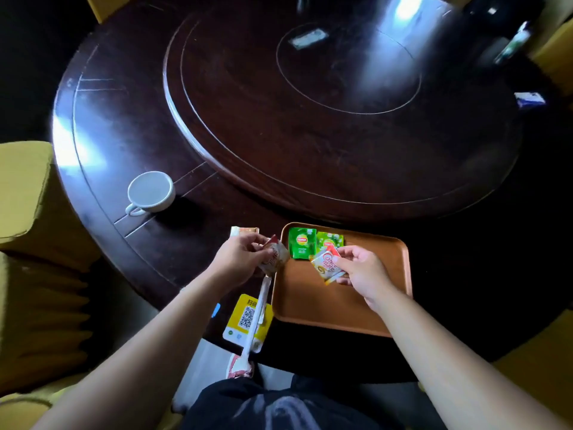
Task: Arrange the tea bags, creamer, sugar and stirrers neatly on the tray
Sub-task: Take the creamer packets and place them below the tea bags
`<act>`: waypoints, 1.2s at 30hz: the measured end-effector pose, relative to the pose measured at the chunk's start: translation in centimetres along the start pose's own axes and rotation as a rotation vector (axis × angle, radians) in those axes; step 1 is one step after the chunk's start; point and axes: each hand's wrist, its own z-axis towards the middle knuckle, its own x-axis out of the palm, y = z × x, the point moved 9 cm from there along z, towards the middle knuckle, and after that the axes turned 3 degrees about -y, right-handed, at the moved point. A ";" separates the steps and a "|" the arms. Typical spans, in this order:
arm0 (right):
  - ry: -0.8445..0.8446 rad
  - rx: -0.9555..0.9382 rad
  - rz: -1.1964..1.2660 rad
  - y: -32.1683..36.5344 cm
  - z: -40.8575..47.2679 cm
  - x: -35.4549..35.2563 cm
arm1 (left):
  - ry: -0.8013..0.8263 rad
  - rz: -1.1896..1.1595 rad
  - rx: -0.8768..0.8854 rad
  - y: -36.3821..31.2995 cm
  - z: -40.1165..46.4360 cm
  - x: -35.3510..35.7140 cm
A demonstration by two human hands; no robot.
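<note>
An orange-brown tray (313, 308) lies at the near edge of the dark round table. Two green tea bags (302, 243) lie side by side in its far left corner. My right hand (362, 268) holds a creamer packet (327, 266) just above the tray, next to the tea bags. My left hand (240, 259) grips a second creamer packet (274, 257) at the tray's left rim. A white wrapped stirrer (257, 318) lies on the table below my left hand. A small sachet (245, 232) peeks out beyond my left hand.
A white cup (151, 191) stands on the table to the far left. A yellow QR-code card (248, 321) lies under the stirrer at the table edge. A large raised turntable (310, 103) fills the table's middle. Yellow chairs (28, 212) stand around.
</note>
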 end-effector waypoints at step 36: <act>-0.002 -0.531 -0.911 -1.2 -2.5 2.3 | 0.131 1.017 0.665 0.4 -3.6 12.8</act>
